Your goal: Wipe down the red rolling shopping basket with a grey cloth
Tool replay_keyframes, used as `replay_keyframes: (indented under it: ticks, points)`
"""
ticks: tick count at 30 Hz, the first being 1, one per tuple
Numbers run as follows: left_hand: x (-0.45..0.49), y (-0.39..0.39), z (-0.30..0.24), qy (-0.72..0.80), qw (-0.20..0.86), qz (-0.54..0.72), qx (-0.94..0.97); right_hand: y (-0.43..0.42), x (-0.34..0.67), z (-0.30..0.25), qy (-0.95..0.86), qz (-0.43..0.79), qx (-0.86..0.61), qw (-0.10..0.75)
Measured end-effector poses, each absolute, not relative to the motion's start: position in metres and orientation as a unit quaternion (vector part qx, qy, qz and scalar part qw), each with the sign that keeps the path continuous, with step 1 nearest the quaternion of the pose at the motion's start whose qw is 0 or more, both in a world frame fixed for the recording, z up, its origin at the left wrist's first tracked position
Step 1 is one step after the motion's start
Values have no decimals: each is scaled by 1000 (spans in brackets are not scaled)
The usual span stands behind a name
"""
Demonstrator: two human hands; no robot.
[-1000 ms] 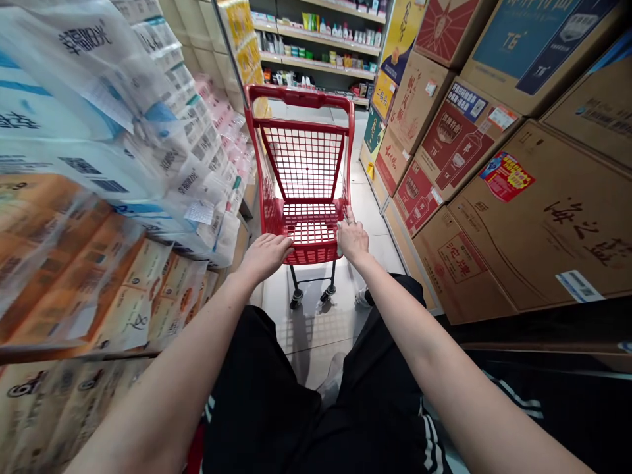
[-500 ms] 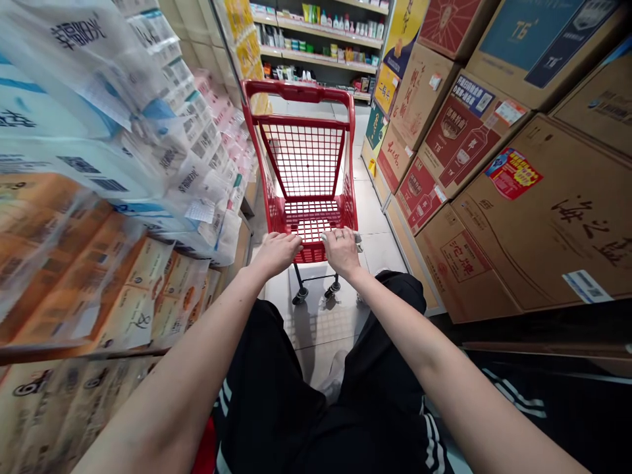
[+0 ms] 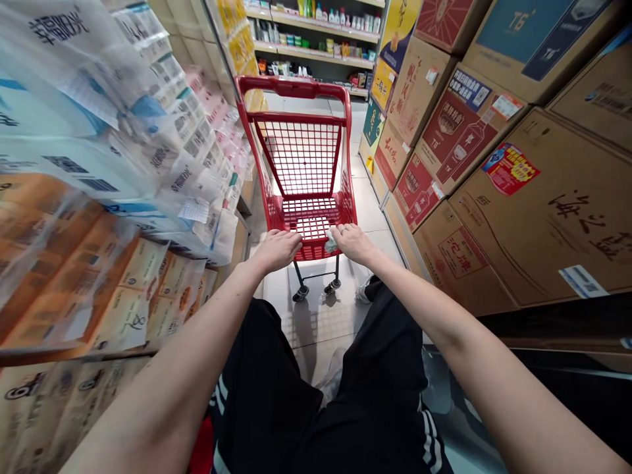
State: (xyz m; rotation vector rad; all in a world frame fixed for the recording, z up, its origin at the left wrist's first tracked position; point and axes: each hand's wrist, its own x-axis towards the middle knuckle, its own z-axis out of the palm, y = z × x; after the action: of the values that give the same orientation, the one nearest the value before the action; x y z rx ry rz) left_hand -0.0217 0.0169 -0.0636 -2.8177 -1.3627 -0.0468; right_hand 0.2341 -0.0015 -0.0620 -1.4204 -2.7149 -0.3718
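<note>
A red shopping cart (image 3: 302,158) with mesh sides stands right in front of me, its handle at the far end. My left hand (image 3: 279,249) lies over the left part of its near rim, fingers curled over the edge. My right hand (image 3: 353,242) is at the right part of the same rim, with a ring on one finger. Its fingertips press a crumpled whitish wipe or tissue (image 3: 331,241) against the rim; which of the two I cannot tell. No goods show in the cart's basket.
Stacked cardboard cartons (image 3: 538,210) line the right side. Plastic-wrapped paper packs (image 3: 162,145) are piled along the left, above orange packs (image 3: 64,257). Shelves of bottles and jars (image 3: 316,36) stand across the far end. Pale floor tiles (image 3: 368,197) run between.
My right hand has turned and slid along the rim, and the crumpled wipe or tissue now shows at its left side. My left hand stays on the rim. My right leg has shifted.
</note>
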Motion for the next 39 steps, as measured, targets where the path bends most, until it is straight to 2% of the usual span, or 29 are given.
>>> replay_keyframes:
  ticks: [11, 30, 35, 39]
  points:
    - [-3, 20, -60, -460, -4, 4, -888, 6, 217, -52, -869, -115, -480, -15]
    - [-3, 16, -60, -439, -11, -15, -898, 22, 267, -57, -912, -115, -393, 22]
    - [13, 17, -61, -445, -11, -20, -895, 23, 284, -65, -876, -142, -458, 59]
    - [22, 15, -60, -456, -1, -15, -890, 18, 255, -69, -855, -127, -499, 57]
